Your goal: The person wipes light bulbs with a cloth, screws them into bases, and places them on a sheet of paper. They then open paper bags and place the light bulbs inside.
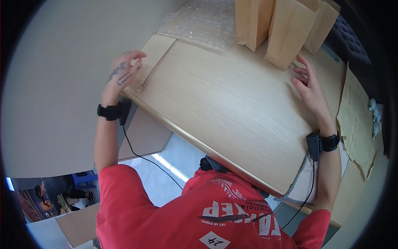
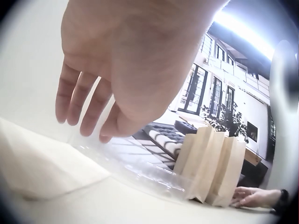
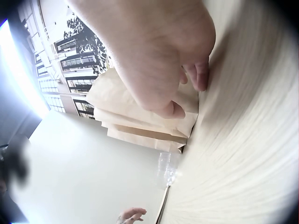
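Note:
My left hand [image 1: 124,72], its fingers loosely bent and holding nothing, hovers by the flat, folded brown paper bags [image 1: 154,58] at the table's left end. In the left wrist view its fingers [image 2: 88,102] hang apart above the pale paper. On the right, my right hand [image 1: 307,85] has its fingers spread and slightly bent beside the nearest standing paper bag [image 1: 290,35]. Seen from the right wrist, the thumb [image 3: 170,111] overlaps that bag, and the other fingertips come close to the tabletop. Another upright paper bag [image 1: 253,23] stands to its left, and one more [image 1: 321,29] is partly hidden behind.
Clear bubble wrap [image 1: 199,25] lies at the back left of the wooden table [image 1: 215,95]. A brown paper sheet [image 1: 356,120] with pale markers [image 1: 374,118] is right of my right arm. A light cloth [image 1: 304,182] lies at the front right corner. Cables hang from both wrist cameras.

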A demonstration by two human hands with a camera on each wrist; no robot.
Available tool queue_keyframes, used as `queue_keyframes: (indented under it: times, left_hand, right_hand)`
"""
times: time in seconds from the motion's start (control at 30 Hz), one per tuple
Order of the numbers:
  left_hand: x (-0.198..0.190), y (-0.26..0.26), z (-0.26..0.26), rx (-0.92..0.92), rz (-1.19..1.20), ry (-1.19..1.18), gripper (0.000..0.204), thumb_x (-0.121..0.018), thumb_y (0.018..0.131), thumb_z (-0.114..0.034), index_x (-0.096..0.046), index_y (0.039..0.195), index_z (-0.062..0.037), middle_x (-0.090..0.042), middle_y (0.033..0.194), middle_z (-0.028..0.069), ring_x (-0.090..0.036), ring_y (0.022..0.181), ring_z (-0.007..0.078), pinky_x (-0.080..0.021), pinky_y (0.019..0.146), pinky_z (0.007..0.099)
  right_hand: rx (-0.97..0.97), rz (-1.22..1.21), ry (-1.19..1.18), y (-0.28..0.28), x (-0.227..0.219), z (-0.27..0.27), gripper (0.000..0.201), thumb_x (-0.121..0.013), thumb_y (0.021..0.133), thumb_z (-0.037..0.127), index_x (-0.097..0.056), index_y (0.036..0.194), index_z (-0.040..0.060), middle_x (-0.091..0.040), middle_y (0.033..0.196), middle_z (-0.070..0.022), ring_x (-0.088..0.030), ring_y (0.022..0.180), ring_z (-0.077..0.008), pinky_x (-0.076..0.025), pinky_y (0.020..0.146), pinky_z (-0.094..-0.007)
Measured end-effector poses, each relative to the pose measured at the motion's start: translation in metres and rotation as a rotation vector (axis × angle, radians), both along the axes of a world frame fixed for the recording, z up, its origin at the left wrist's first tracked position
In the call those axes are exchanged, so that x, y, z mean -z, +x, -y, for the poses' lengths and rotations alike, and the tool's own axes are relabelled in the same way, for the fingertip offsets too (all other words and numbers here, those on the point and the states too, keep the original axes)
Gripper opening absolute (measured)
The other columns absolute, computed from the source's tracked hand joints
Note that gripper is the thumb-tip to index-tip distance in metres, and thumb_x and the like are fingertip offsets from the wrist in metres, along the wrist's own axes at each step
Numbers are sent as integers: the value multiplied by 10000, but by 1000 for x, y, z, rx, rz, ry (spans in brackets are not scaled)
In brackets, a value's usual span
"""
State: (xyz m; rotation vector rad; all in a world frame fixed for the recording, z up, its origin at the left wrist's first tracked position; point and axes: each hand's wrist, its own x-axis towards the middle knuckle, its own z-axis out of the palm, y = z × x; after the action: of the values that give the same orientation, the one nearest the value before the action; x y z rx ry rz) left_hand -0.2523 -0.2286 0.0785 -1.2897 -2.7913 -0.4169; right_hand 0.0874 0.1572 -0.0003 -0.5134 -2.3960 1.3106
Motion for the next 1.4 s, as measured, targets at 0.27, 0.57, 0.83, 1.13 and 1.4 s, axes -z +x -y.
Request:
queue_keyframes:
  times: [0.27,0.57,0.83,1.13,1.4]
  left_hand:
    - [-13,14,42,-42,75,-344,471,-717,706,18,-673,1137,-167,-576,1330,70,-474,1273,295,-441,1050,412]
    - [-3,-5,45,113,-146,-170,114,-690,835,-80,-687,948,-79,-671,1089,93,-552,1115,309,-465,926,405]
    - [-25,-9,32,86,-273,26,137,-633,886,-68,-665,1019,-63,-679,1018,129,-605,992,326,-508,815,409]
    - [-78,41,4,122,-118,260,130,-565,971,-52,-636,1079,-34,-684,1084,88,-652,915,176,-513,822,285]
    - [-94,85,-42,436,354,623,161,-580,986,-77,-553,1124,1,-674,1072,97,-624,965,143,-489,883,278]
  right_hand:
    - [0,9,-17,0,1,0,623,-600,890,107,-368,1467,63,-384,1478,-131,-488,1260,-249,-448,1007,-373]
    - [-4,26,-29,2,-5,2,615,-602,892,108,-380,1464,75,-394,1464,-135,-494,1250,-254,-448,1001,-373]
    - [-8,63,-49,5,-9,-1,564,-614,899,107,-435,1433,76,-465,1411,-113,-525,1206,-229,-462,978,-351]
    - [-17,292,63,16,-38,-5,237,-621,904,183,-682,1032,-7,-686,887,-96,-622,809,-175,-491,762,-311]
    - [-183,243,138,34,-93,16,242,-642,884,211,-703,902,-22,-670,727,-124,-623,660,-187,-479,635,-318]
